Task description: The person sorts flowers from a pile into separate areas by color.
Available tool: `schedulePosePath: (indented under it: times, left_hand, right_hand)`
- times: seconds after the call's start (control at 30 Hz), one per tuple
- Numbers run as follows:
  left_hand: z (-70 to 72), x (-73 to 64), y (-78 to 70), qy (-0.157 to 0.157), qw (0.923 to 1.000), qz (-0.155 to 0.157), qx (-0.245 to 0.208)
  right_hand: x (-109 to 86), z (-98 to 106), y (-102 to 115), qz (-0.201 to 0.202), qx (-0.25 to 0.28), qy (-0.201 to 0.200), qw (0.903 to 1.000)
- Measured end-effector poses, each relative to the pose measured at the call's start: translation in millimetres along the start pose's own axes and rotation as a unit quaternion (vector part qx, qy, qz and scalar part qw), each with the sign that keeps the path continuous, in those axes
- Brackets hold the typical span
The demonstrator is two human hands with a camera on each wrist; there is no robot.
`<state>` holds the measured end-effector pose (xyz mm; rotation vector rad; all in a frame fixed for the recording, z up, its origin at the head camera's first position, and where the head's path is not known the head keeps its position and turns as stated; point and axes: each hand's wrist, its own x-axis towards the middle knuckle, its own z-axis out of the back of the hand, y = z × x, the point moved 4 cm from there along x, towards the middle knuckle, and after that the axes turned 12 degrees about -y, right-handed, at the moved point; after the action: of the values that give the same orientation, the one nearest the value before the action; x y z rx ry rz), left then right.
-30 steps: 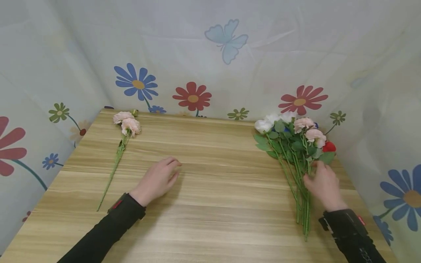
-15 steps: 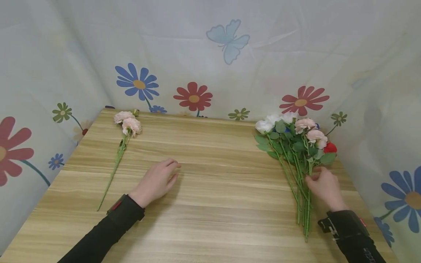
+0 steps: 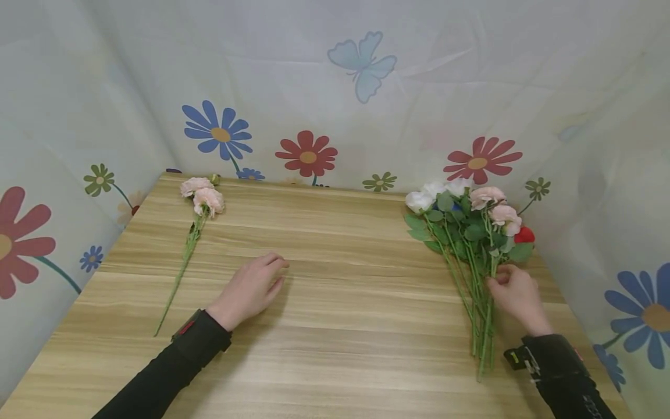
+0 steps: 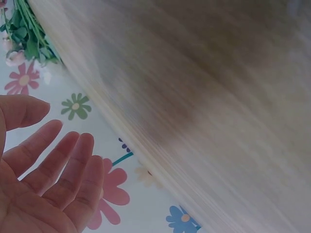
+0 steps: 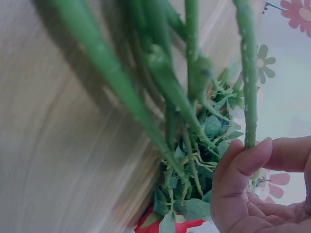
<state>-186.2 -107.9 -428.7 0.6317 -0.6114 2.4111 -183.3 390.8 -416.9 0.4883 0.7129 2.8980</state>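
My right hand [image 3: 518,298] pinches a green flower stem [image 5: 249,77] between thumb and fingers, at the right side of a bunch of artificial flowers. In the head view this stem runs up to pink blooms [image 3: 504,214]. The bunch lies on the wooden table with white flowers [image 3: 420,202], a red flower [image 3: 525,235], a partly covered blue one and green leaves [image 3: 475,233]. Its other stems [image 5: 104,60] stand close beside the pinched one in the right wrist view. Over the middle of the table, my left hand [image 3: 250,292] holds nothing, its fingers loosely bent.
Another pink flower [image 3: 208,202] with a long stem lies alone at the table's left. A pale curtain [image 3: 272,75] printed with flowers and a butterfly surrounds the back and sides of the wooden table [image 3: 335,349].
My right hand has drawn slightly back toward me and now pinches a stem. The pink blooms have shifted a little and the stem's lower end has swung left. My left hand has stayed put.
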Motion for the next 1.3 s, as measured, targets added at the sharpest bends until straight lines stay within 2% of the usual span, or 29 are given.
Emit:
schedulePosePath:
  times: [0.37, 0.57, 0.8, 1.17, 1.23, 1.3]
  left_hand:
    - [-1.8, 0.4, -0.2, 0.004, 1.0, 0.003, -0.001]
    - [-2.3, 0.7, -1.0, 0.006, 1.0, 0.003, -0.001]
    - [-1.8, 1.1, -2.9, 0.008, 0.9999, 0.007, -0.002]
    - [-2.8, 4.4, -7.7, 0.012, 0.9993, 0.023, -0.027]
    - [-3.4, 5.3, -8.3, 0.015, 0.9987, 0.032, -0.037]
    - [-3.8, 6.2, -9.5, 0.02, 0.9977, 0.041, -0.05]
  right_hand:
    - [-2.7, 5, 16, -0.008, 0.025, 0.0, 0.9997]
    - [-6.3, 6, 26, -0.009, 0.042, -0.015, 0.999]
    - [-8.3, 6, 35, -0.034, 0.074, -0.021, 0.9965]
    - [-11.0, 0, 66, -0.055, 0.182, 0.0, 0.9818]
    - [-11.0, -3, 72, -0.066, 0.199, 0.012, 0.9777]
    - [-10.5, -6, 78, -0.081, 0.229, 0.026, 0.9697]
